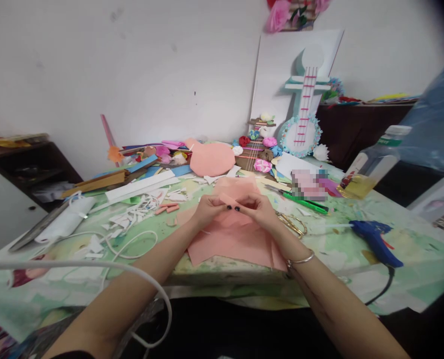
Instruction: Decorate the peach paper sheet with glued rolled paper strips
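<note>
Both hands meet at the middle of the table, thumbs nearly touching. My left hand [211,209] and my right hand [257,207] pinch a small strip of pink paper [227,200] between thumbs and fingers. Beneath them lie larger pink paper sheets [233,247] with cut edges. Gold-handled scissors [296,224] rest just right of my right hand, their blades partly hidden. A green utility knife [306,203] lies beyond them. Several small rolled pink pieces [167,207] sit left of my left hand.
A blue glue gun [377,242] and a bottle of yellowish liquid [371,162] stand at right. White paper scraps [132,214] and a white cable [139,271] cover the left. Behind are a round pink cut-out [212,158], paper flowers [263,164] and a lute-shaped craft [304,109].
</note>
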Action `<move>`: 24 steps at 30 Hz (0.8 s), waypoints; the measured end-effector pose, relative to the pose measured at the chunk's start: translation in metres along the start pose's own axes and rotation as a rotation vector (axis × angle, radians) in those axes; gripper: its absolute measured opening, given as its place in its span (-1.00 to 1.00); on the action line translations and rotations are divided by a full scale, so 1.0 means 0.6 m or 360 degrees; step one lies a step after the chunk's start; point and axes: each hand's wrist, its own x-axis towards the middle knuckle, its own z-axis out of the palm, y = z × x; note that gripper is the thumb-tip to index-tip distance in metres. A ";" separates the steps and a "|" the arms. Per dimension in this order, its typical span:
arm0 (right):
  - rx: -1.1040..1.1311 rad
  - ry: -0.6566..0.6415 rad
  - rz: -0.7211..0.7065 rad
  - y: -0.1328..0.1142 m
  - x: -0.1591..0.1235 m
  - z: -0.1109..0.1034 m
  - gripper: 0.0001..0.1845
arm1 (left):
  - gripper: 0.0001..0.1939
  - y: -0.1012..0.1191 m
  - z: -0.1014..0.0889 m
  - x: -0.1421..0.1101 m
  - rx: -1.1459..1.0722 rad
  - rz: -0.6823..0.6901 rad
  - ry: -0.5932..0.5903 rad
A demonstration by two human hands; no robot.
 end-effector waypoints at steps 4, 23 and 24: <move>0.0013 -0.0085 0.0038 0.003 0.000 0.001 -0.62 | -0.50 -0.002 0.001 -0.001 0.0006 -0.0043 -0.0019; -0.0601 0.0180 -0.0238 -0.008 -0.003 0.008 -0.87 | -0.65 0.010 0.001 -0.003 -0.0371 -0.0346 -0.0146; -0.0621 0.0180 -0.0255 -0.009 -0.004 0.008 -0.89 | -0.65 0.009 0.000 -0.002 -0.0380 -0.0348 -0.0157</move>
